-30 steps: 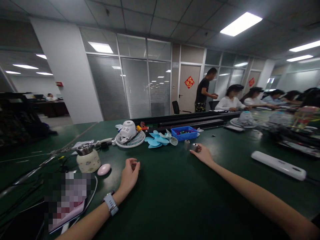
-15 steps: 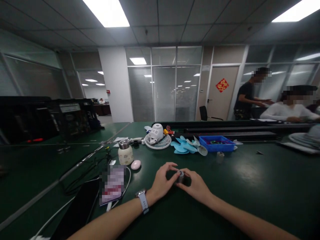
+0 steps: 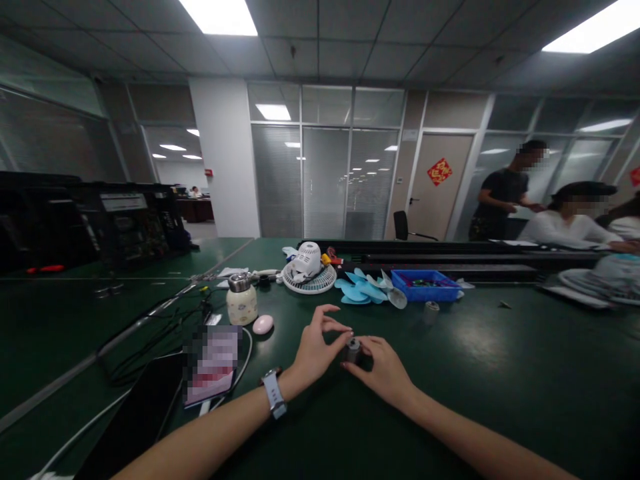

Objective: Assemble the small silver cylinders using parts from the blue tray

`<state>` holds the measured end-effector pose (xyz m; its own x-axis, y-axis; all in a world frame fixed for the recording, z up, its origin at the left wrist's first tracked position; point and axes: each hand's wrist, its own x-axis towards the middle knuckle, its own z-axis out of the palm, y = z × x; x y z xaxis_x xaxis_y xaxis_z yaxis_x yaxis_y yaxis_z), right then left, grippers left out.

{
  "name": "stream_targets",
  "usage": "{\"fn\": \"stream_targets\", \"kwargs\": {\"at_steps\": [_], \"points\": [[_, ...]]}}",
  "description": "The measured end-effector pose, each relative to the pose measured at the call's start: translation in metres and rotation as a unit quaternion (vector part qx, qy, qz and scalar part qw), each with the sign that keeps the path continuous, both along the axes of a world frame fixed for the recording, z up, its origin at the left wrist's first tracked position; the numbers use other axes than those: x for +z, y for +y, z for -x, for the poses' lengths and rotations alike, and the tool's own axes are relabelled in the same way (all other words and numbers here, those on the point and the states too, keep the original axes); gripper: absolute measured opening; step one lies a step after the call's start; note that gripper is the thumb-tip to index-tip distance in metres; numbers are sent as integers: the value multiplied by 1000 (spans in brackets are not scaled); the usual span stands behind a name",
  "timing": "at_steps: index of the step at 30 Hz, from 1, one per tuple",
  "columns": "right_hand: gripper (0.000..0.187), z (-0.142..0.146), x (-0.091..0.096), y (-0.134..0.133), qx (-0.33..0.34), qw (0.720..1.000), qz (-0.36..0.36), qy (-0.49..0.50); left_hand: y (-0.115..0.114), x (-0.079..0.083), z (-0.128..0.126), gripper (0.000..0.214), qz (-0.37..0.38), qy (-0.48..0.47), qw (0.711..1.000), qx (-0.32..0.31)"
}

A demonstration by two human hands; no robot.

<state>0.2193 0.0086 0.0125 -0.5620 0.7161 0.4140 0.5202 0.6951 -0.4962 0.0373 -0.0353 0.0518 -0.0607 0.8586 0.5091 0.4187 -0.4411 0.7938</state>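
Note:
A small grey metal cylinder [image 3: 353, 349], which looks like a small motor, stands upright at the middle of the green table, its dark-centred top showing. My right hand [image 3: 387, 370] grips its side between thumb and fingers. Thumb and index finger of my left hand [image 3: 316, 350] come together at the cylinder's upper left rim, the other fingers raised and apart. Whether a tiny part sits in that pinch is too small to tell. A watch [image 3: 274, 393] is on my left wrist. Farther right stands a similar grey cylinder [image 3: 431, 312].
Beyond my hands lie a white fan housing and grille [image 3: 309, 283], blue fan blades [image 3: 363, 290] and a blue bin [image 3: 425, 287] of small parts. Left are a cream bottle [image 3: 243, 303], a pink oval object [image 3: 263, 325], a phone [image 3: 213, 367] and cables. Two people are at the right.
The view has shifted slightly, moving the table things left and up. My left index finger and thumb have drawn back toward the cylinder's rim, uncovering more of its top. My right hand keeps its grip.

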Motion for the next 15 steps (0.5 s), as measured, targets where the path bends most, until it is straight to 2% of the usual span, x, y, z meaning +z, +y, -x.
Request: {"fn": "stream_targets", "kwargs": {"at_steps": [2,4,7,10,13,15], "points": [[44,-1,-1,1,-8,1000,9,1,5,-8,9,44,-11,-11,999,44],[47,-1,-1,1,-13,1000,19,1,10,-20,17,44,15,-6,998,59],[50,2,1,-1,-14,1000,22,-2,15,-37,25,46,80,28,996,33],[48,0,3,-2,-18,1000,19,2,16,-44,26,48,90,55,994,12],[48,-18,7,4,-53,998,13,19,15,-46,27,49,87,65,994,10],[50,-44,11,17,-105,994,-1,36,16,-46,28,49,90,66,994,12]]}}
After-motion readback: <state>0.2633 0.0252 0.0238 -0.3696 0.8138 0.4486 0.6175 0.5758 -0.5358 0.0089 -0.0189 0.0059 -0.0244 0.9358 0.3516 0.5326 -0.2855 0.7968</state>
